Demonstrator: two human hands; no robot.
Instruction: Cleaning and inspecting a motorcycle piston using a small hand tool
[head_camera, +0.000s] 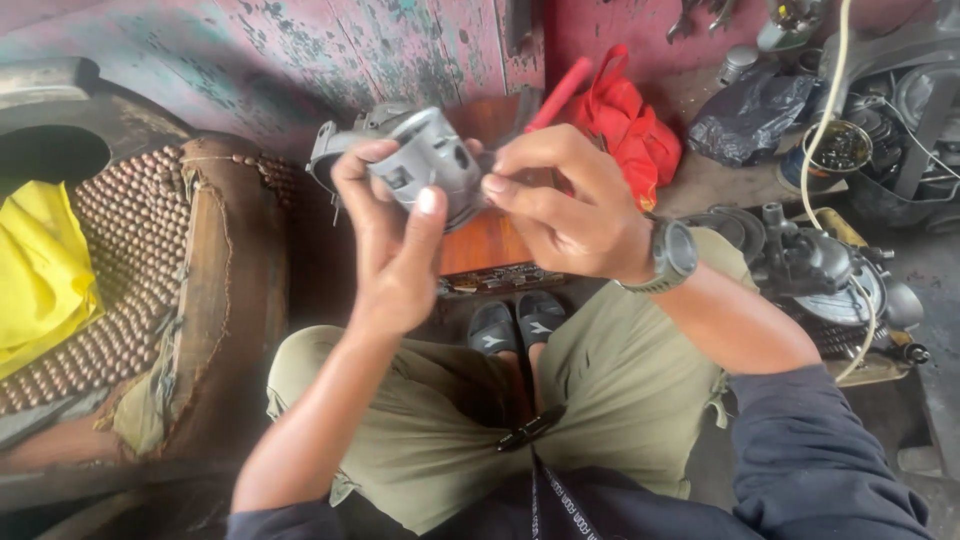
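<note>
A grey metal engine part (425, 155), a cylinder-like casting with round openings, is held up in front of me. My left hand (390, 240) grips it from below, thumb pressed on its front. My right hand (565, 200), with a dark watch on the wrist, holds the part's right side with its fingertips. A red-handled tool (560, 93) sticks up behind the right hand; whether the hand holds it I cannot tell. My knees in olive trousers and my sandalled feet (515, 325) are below.
A worn seat with a beaded cover (130, 260) and a yellow cloth (40, 270) stands at the left. A red bag (625, 125), a black bag (745, 115) and an engine assembly (810, 265) with a pale cable lie at the right. A peeling pink wall is behind.
</note>
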